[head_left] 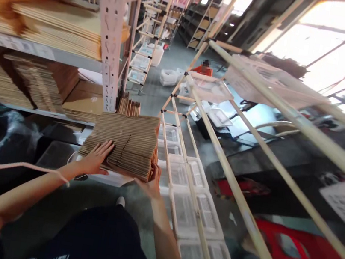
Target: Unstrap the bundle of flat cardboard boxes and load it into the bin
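Observation:
A thick stack of flattened cardboard boxes (125, 142), edges up, sits in front of me by the shelf post. It rests over a white plastic bin (108, 179), partly hidden beneath it. My left hand (99, 158) lies on the near left part of the stack, fingers stretched out. At the near right corner, my right hand (154, 181) has its fingers curled around the stack's side; the thumb and palm are partly hidden under the edge. More folded cardboard (128, 106) stands just behind the stack.
To the left, a metal shelf (112, 38) holds piles of flat cardboard (61, 26). A pipe rack (231, 168) with clear plastic bins (194, 210) runs close on my right. A pale cord (24, 164) crosses my left forearm. Farther off, a person in orange (204, 69) is low behind the rack.

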Tool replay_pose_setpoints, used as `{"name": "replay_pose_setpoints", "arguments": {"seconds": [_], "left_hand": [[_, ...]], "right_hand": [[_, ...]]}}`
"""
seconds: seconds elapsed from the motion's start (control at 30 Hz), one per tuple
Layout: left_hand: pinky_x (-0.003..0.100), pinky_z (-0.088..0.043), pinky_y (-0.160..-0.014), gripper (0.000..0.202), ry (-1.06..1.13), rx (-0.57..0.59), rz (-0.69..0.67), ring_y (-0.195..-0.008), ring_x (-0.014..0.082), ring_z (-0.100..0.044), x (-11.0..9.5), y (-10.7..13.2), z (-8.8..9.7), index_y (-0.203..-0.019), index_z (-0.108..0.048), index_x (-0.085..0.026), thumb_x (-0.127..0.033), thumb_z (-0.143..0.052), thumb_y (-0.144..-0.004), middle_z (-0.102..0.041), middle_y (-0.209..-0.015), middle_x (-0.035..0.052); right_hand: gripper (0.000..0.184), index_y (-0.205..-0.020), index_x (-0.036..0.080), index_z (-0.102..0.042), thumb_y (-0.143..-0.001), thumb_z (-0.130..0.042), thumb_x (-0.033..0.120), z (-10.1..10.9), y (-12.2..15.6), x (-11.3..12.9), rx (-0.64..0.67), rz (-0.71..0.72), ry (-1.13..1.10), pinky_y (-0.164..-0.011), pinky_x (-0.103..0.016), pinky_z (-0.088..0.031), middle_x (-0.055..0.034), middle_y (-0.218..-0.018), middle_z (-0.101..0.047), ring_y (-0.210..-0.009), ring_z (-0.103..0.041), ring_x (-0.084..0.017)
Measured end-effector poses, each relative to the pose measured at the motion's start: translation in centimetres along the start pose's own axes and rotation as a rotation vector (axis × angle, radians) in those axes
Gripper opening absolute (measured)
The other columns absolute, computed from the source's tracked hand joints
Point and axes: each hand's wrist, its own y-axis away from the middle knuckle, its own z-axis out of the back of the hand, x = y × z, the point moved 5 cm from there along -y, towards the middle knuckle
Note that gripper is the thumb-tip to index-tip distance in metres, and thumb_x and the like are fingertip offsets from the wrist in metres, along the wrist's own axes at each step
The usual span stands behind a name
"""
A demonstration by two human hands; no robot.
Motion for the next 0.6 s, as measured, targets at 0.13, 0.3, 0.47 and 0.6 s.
{"name": "replay_pose_setpoints", "arguments": {"seconds": [0.13, 0.3, 0.47, 0.6], "left_hand": [[0.066, -0.024, -0.138, 0.106, -0.022, -0.039, -0.037, -0.175, 0.042, -0.013, 0.5, 0.6, -0.8, -0.18, -0.017, -0.01, -0.037, -0.073, -0.093, -0.016, -0.187, 0.0278], [0.062, -0.033, -0.137, 0.074, -0.015, -0.155, -0.182, -0.17, 0.0411, -0.032, 0.9, 1.3, 0.1, -0.161, -0.049, -0.014, -0.026, -0.07, -0.091, -0.037, -0.18, 0.0259], [0.057, -0.045, -0.128, 0.068, 0.041, -0.171, -0.195, -0.152, 0.0412, -0.052, 0.4, 0.6, 1.2, -0.143, -0.057, -0.013, -0.019, -0.076, -0.078, -0.053, -0.162, 0.0264], [0.058, -0.047, -0.124, 0.074, 0.008, -0.116, -0.158, -0.145, 0.0431, -0.056, -0.2, -0.4, 2.5, -0.145, -0.057, -0.012, -0.024, -0.08, -0.076, -0.06, -0.152, 0.0248]], "right_hand": [[0.096, -0.143, 0.022, -0.056, -0.064, -0.095, 0.058, 0.8, -0.6, 0.2, 0.108, 0.03, -0.027, -0.124, -0.061, -0.051, -0.0181, -0.14, -0.061, -0.141, -0.059, -0.041], [0.09, -0.141, 0.025, -0.057, -0.067, -0.093, 0.061, 0.6, 1.4, 1.0, 0.021, 0.057, 0.049, -0.127, -0.064, -0.047, -0.0173, -0.146, -0.056, -0.146, -0.055, -0.042], [0.108, -0.155, 0.027, -0.038, -0.07, -0.09, 0.068, -0.1, 2.0, 0.7, -0.068, 0.065, -0.023, -0.122, -0.067, -0.05, -0.0213, -0.157, -0.046, -0.152, -0.05, -0.044], [0.125, -0.163, 0.021, -0.032, -0.067, -0.091, 0.074, 0.6, 0.6, -0.1, -0.013, 0.134, -0.033, -0.121, -0.064, -0.052, -0.0233, -0.153, -0.049, -0.145, -0.055, -0.043]]}}
